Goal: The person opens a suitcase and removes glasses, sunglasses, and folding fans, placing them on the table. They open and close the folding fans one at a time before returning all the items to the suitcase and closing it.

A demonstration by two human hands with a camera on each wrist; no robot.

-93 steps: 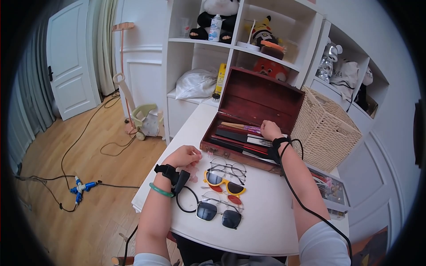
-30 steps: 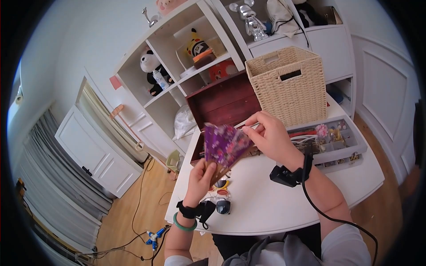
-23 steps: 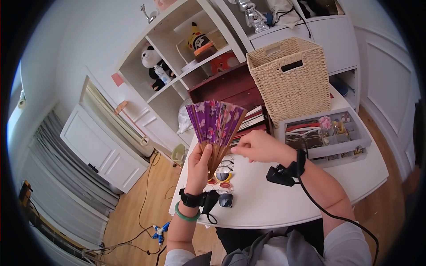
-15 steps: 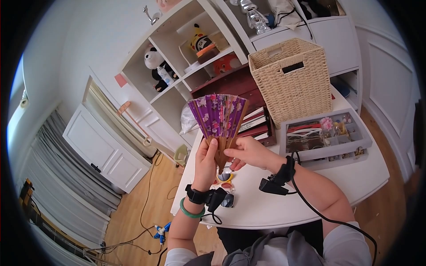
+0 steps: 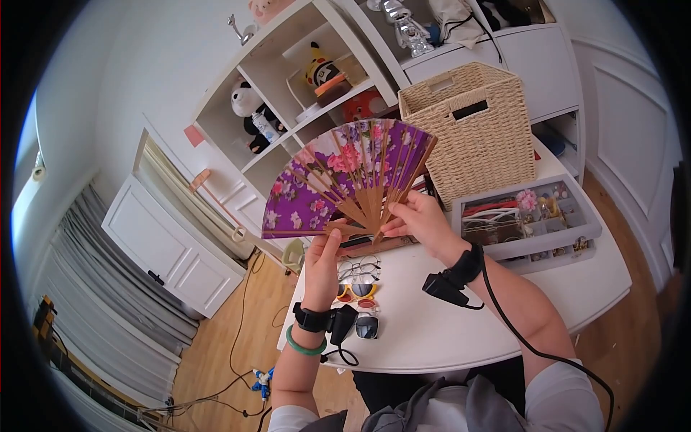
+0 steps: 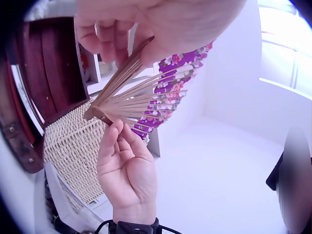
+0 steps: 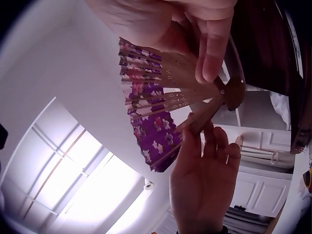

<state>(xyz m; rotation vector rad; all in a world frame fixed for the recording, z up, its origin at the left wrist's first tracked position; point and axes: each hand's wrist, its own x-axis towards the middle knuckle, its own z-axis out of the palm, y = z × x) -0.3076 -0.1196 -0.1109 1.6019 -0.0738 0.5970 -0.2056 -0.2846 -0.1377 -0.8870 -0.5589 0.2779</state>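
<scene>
A purple floral folding fan [image 5: 345, 162] with brown ribs is spread wide in front of me, above the white table. My left hand [image 5: 322, 270] pinches its left outer rib between thumb and fingers. My right hand [image 5: 425, 227] pinches the right outer ribs close to the pivot. In the left wrist view the right hand [image 6: 127, 170] grips near the pivot end, with the left hand [image 6: 161, 24] above. In the right wrist view the left hand [image 7: 202, 180] holds one end rib, its fingers behind the fan. Beneath the fan, several pairs of glasses [image 5: 358, 290] lie in a column.
Behind the fan stands a dark red wooden box [image 6: 53, 63], lid up, mostly hidden in the head view. A woven basket [image 5: 475, 144] and a grey compartment case [image 5: 529, 219] of accessories are at the right. White shelves [image 5: 288, 79] rise behind the white table [image 5: 432, 317].
The right hand took the fan from the red box; the left hand then held it partly spread. Since then the hands have moved apart at the ribs and the fan has opened wide.
</scene>
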